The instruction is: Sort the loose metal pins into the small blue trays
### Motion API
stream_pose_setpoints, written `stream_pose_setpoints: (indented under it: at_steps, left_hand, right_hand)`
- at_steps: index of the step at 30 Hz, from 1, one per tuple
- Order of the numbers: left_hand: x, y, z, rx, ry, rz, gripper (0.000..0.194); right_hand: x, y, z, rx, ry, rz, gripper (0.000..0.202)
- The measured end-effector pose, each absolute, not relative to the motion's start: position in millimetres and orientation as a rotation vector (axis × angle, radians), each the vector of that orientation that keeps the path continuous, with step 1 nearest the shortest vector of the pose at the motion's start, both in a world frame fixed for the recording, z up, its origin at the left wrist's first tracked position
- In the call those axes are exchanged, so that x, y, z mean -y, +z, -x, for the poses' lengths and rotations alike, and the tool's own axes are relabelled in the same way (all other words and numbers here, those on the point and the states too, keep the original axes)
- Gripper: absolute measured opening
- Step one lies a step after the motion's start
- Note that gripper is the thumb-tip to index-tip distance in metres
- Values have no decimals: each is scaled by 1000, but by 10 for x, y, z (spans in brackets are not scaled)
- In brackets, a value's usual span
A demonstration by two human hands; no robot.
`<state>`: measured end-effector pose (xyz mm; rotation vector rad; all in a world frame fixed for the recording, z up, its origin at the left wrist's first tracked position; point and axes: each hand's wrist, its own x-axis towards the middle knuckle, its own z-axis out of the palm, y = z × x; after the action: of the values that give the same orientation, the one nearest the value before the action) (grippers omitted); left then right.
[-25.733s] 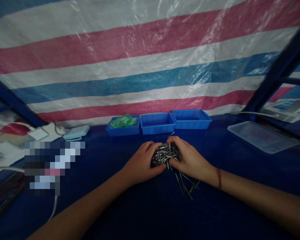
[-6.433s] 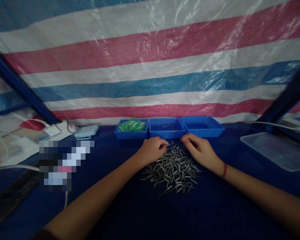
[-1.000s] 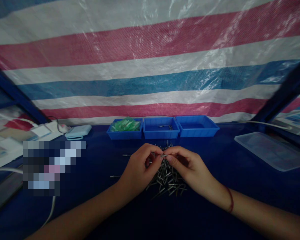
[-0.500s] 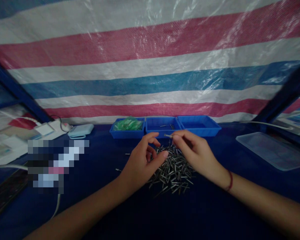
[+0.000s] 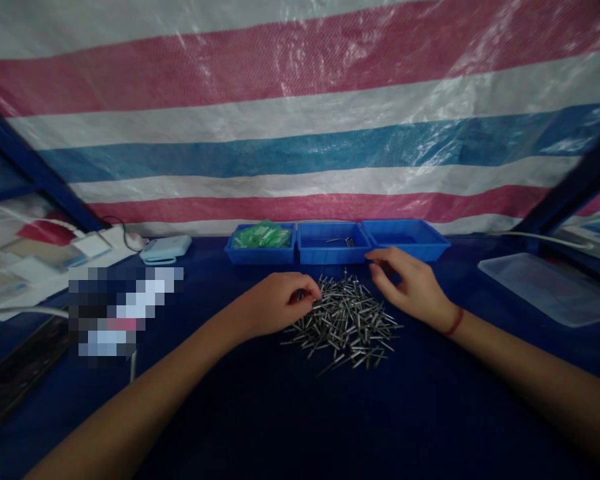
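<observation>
A loose heap of thin metal pins [image 5: 353, 320], which look like blind rivets, lies on the dark blue tabletop. My left hand [image 5: 280, 300] rests at the heap's left edge, its fingers curled and thumb and fingertips close together among the pins; what they pinch is too small to make out. To the right and behind the heap, my right hand [image 5: 413, 283] hovers with thumb and forefinger slightly apart, no pin visible between them. Its fingertips are by the front of the middle blue bin [image 5: 333, 255], which has a few pins inside.
Left of the middle bin stands a blue bin with green plastic bags [image 5: 264, 235]; a third blue bin [image 5: 405, 233] is on its right. A clear plastic lid [image 5: 545, 287] lies at right. At left are a phone [image 5: 23, 373], a light-blue case [image 5: 166, 249] and a power strip [image 5: 113, 239].
My right hand has moved slightly right, and the small metal pin in its fingertips no longer shows. My left hand has lowered to the heap and its fingers have closed. The view has shifted slightly.
</observation>
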<state>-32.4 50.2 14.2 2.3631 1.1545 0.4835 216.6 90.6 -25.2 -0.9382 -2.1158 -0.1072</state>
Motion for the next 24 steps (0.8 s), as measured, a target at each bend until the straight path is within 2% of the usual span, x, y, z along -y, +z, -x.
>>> stream_pose_setpoints:
  at_steps: [10, 15, 24]
  left_hand:
    - [-337, 292, 427, -1204, -51, -2507, 11]
    - [-306, 301, 359, -1305, -141, -2552, 17]
    - [-248, 274, 295, -1372, -165, -2564, 12]
  right_hand:
    - [-860, -359, -2129, 2040, 61, 1006, 18]
    - [-852, -366, -2133, 2077, 80, 962, 19]
    - [-856, -363, -2135, 2107, 116, 957, 20]
